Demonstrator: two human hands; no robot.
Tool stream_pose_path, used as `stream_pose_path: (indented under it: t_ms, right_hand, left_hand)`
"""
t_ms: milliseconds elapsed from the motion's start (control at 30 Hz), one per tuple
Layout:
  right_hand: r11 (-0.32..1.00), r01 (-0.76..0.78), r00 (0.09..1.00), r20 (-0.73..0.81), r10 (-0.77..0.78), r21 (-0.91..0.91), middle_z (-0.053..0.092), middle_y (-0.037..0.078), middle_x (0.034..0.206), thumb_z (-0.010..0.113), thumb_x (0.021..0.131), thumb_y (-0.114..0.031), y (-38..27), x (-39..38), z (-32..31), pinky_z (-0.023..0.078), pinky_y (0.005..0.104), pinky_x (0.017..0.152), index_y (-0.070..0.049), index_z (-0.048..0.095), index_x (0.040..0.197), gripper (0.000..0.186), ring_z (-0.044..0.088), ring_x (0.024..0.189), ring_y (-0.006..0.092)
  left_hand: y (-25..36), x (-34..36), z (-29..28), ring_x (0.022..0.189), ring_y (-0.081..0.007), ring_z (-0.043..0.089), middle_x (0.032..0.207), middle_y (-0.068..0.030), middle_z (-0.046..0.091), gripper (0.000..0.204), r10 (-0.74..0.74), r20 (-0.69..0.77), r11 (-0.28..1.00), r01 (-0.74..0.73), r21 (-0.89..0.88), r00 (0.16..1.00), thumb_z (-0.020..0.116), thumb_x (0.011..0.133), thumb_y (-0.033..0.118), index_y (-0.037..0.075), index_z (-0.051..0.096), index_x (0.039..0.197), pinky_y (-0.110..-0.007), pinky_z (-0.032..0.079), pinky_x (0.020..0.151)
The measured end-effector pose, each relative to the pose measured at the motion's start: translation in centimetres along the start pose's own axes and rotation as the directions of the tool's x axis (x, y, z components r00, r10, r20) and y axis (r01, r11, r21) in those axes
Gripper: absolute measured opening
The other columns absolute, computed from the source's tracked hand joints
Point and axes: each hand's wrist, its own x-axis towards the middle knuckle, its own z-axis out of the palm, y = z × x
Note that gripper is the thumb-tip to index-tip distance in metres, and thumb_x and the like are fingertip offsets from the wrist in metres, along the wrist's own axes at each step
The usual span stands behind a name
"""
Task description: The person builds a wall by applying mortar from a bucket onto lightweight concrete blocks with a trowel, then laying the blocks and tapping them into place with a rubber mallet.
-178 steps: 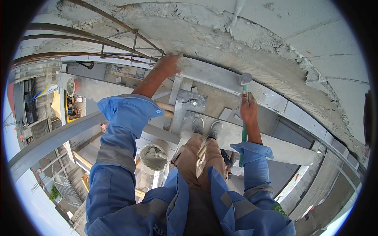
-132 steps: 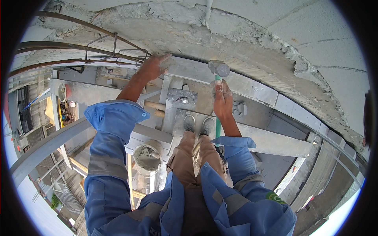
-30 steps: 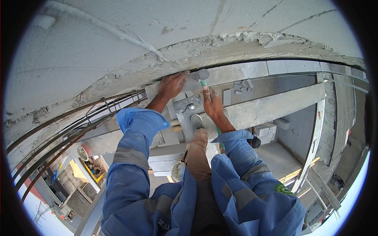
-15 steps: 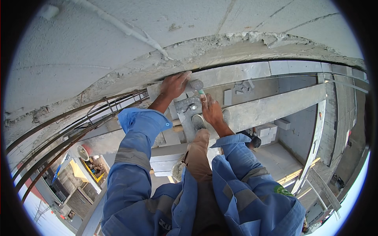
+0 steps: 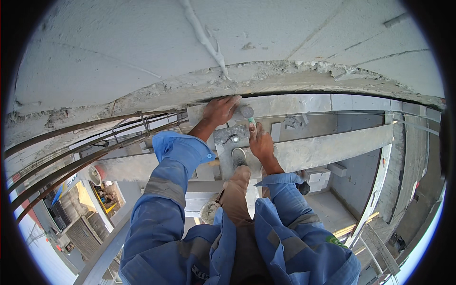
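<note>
My left hand [image 5: 222, 110] lies flat on top of a pale grey block [image 5: 197, 114], its fingers stretched toward the gap under the concrete overhead. The hand appears to hold nothing. In my right hand [image 5: 261, 142] is a mallet by its pale green handle [image 5: 251, 121]. The mallet's round grey head [image 5: 247, 111] is close by the left fingertips, against the near side of the block row [image 5: 289, 103]; whether it touches is hard to tell. Below the hands, a small shiny round thing [image 5: 234, 138] with a dark strap or cord rests on a grey board [image 5: 221, 137].
A rough concrete beam [image 5: 285, 73] hangs close above the block row. Rusty steel bars [image 5: 71, 128] run along the left. My shoe [image 5: 239, 156] is by a narrow plank [image 5: 332, 142]. Stacked pale blocks [image 5: 317, 179] and a person's dark head [image 5: 304, 188] are lower right.
The whole view has shifted, so the beam and blocks sit lower and further right. Both hands keep about the same place at the blocks, the mallet still in the right.
</note>
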Motion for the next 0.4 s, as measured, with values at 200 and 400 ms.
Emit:
stream_pose_path:
  t_ms: [200,400]
  right_hand:
    - [0.976,-0.070,0.997,0.034,0.064,0.206,0.058,0.034,0.080,0.037,0.102,-0.036,-1.7,-0.5,-0.1,0.041,0.0537,0.065,0.008,0.055,0.099,0.048,0.055,0.077,0.0542]
    - [0.974,0.006,0.999,0.046,-0.017,0.228,0.061,0.030,0.088,0.036,0.102,-0.039,-0.7,-0.4,0.2,0.042,0.0529,0.074,0.006,0.060,0.097,0.052,0.058,0.083,0.0469]
  left_hand:
    - [0.1,-1.4,-0.3,0.088,-0.0316,0.066,0.102,-0.0083,0.065,0.027,-0.096,-0.046,0.995,0.097,0.028,0.994,0.060,0.089,0.027,0.010,0.061,0.109,-0.045,0.054,0.072]
    - [-0.5,-2.8,1.2,0.089,-0.0265,0.066,0.094,-0.0065,0.064,0.031,-0.010,-0.208,0.970,0.060,0.234,0.978,0.069,0.078,0.030,0.012,0.063,0.103,-0.039,0.054,0.076]
